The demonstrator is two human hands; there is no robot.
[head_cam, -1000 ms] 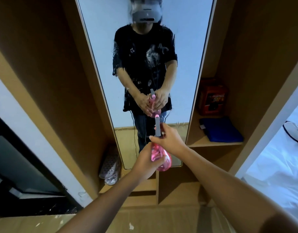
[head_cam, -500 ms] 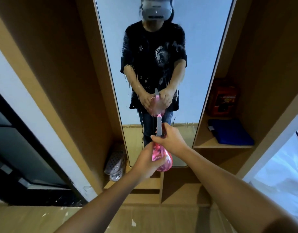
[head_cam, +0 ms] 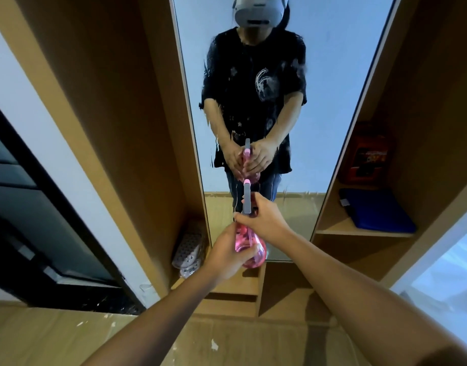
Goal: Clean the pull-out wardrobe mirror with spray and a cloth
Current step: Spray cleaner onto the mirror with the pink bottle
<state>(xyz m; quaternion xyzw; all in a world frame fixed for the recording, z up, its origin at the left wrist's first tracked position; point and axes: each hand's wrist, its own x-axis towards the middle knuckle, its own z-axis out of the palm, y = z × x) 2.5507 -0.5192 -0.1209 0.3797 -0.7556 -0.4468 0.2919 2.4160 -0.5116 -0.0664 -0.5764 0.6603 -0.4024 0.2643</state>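
Pink spray bottle [head_cam: 249,243] held up facing mirror [head_cam: 330,83] | left hand [head_cam: 228,256] gripping body, right hand [head_cam: 265,220] wrapped round trigger head | droplets running on glass, spraying likely underway | wiping left, no cloth visible

Open light-brown wooden wardrobe [head_cam: 116,107] on pale wood-look floor [head_cam: 42,336].
A red box [head_cam: 368,154] and folded blue cloth [head_cam: 377,210] sit on its right shelf [head_cam: 340,228]; a white wall [head_cam: 42,133] flanks the left.
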